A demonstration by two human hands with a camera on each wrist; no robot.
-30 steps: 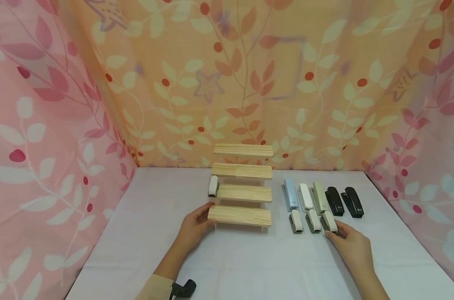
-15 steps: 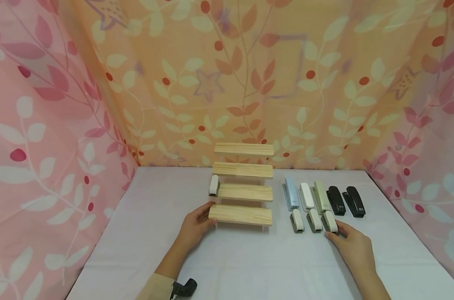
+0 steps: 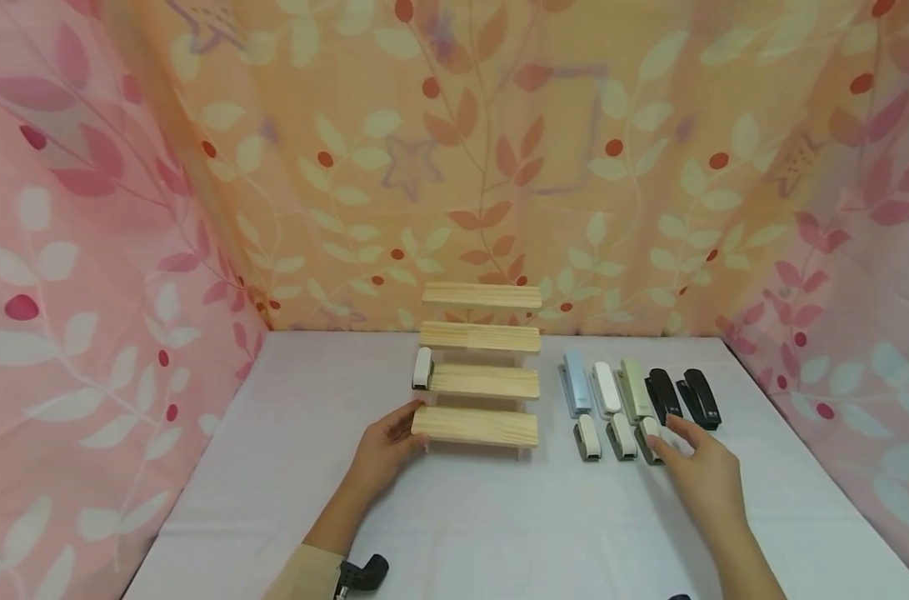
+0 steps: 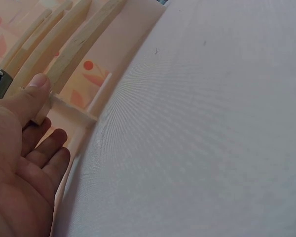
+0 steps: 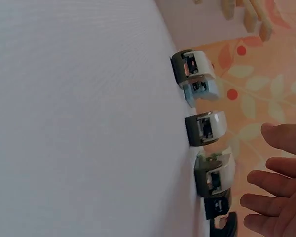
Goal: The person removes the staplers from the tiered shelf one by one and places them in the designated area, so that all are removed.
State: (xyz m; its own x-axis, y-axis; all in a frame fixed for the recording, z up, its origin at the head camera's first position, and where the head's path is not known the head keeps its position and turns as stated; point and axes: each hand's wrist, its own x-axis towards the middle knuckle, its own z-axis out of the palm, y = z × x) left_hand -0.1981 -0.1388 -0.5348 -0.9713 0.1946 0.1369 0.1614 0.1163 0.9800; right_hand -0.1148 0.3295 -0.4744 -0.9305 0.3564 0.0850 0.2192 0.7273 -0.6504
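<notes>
A four-tier wooden display riser [image 3: 475,425] stands mid-table. My left hand [image 3: 382,442] grips the left end of its lowest board; in the left wrist view the thumb [image 4: 37,91] presses one side of the board, with the other fingers beyond it. One small white stapler [image 3: 422,368] sits at the left end of the second board up. On the right, my right hand [image 3: 709,479] hovers by the rightmost small white stapler [image 3: 651,433] of the front row. The right wrist view shows its fingers [image 5: 274,182] spread and apart from the staplers.
Two more small white staplers [image 3: 587,437] stand in the front row. Behind them are longer staplers: blue [image 3: 576,383], white [image 3: 606,390], green [image 3: 636,390] and two black ones [image 3: 700,398]. Floral curtains [image 3: 491,167] enclose the white-covered table [image 3: 499,525].
My right hand has released the rightmost small white stapler and lifted slightly off it. The stapler stays in place. The left hand keeps hold of the riser; the head view shifts a little.
</notes>
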